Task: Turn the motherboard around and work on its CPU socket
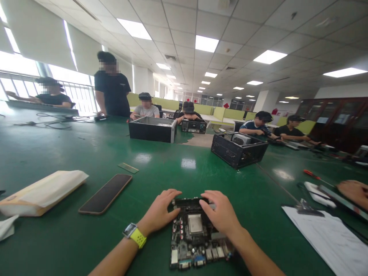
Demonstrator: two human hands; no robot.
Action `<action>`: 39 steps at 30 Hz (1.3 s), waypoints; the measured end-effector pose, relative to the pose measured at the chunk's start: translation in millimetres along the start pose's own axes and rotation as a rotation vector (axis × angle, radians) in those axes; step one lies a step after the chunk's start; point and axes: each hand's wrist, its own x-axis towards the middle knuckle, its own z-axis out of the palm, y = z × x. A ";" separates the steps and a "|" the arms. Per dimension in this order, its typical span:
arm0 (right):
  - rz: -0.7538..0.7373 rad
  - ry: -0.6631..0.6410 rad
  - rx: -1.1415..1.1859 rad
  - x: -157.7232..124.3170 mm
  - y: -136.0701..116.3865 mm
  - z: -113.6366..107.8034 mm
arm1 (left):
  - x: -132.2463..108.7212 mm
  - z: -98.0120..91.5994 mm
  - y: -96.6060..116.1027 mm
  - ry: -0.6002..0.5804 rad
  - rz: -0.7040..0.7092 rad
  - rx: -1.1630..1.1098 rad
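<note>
A dark motherboard (191, 242) lies on the green table in front of me, its ports facing my body. A silver processor (196, 224) sits in the middle of the board. My left hand (161, 211), below a watch with a yellow-green strap, grips the board's far left corner between thumb and fingers. At the far right corner, my right hand (220, 211) closes on the board's edge, its palm covering part of that side. Dark slots (188, 204) run along the far edge between my thumbs.
A phone (105, 194), a tissue pack (43, 193) and a thin green circuit strip (128, 167) lie left. Rightward are a clipboard (324, 230), a screwdriver (312, 174) and another person's hand (353, 193). Computer cases (152, 130) (237, 151) stand farther off, with several people beyond.
</note>
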 end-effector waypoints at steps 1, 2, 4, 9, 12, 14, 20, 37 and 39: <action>0.013 -0.002 -0.034 5.1 13.3 3.1 | 0.1 0.4 -0.3 -0.014 -0.014 0.002; 0.026 -0.024 -0.048 9.2 25.5 6.4 | 0.2 0.6 -0.8 -0.028 -0.027 0.002; 0.044 -0.097 -0.039 14.4 43.2 12.6 | 0.6 0.6 -1.9 -0.046 -0.045 0.000; 0.095 -0.118 -0.074 14.7 48.7 18.0 | 1.1 0.2 -2.1 -0.027 -0.053 -0.012; 0.102 -0.113 -0.053 12.1 42.8 17.5 | 0.7 -1.1 -0.6 -0.022 -0.058 -0.032; 0.082 -0.109 -0.013 10.1 40.2 17.8 | 0.3 -2.4 0.4 -0.014 -0.063 -0.035; 0.097 -0.085 0.053 7.4 38.1 20.0 | 0.4 -5.4 2.8 0.012 -0.074 -0.022; 0.081 -0.068 0.095 6.3 41.0 22.4 | 0.5 -4.8 0.7 0.027 -0.056 -0.032; 0.087 -0.073 0.092 6.4 42.1 23.3 | 0.3 -4.6 0.3 0.030 -0.058 -0.035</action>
